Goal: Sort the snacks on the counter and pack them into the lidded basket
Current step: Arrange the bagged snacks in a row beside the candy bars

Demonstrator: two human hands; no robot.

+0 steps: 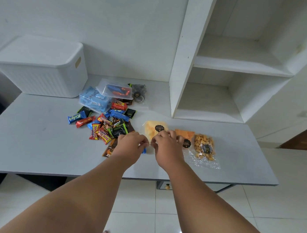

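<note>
In the head view, the lidded basket [41, 68] is seen at the far left corner of the worktop [38, 144], against the wall. Its lid is on, so what is inside cannot be told, and nothing is seen going into it.

In the middle, a loose heap of wrapped bars [104, 125] lies mixed, red, blue and black together. Behind the heap, a blue pack [94, 100] and a small clear box [114, 90] are stacked, and a bag of dark snacks [139, 93] is beside them.

To the right, three clear bags are laid side by side: the bag of yellow chips [154, 128], the bag of orange crackers [185, 135] and the bag of brown nuggets [204, 145].

The left hand [130, 144] and the right hand [167, 146] are brought close together over the near end of the bag of yellow chips. The fingers of both are curled, and the plastic edge seems to be pinched by both.

The task is judged to be at an early stage. The clear bags appear grouped, but the bars are not sorted. The lid must be taken off, everything packed in, and the basket closed.
</note>
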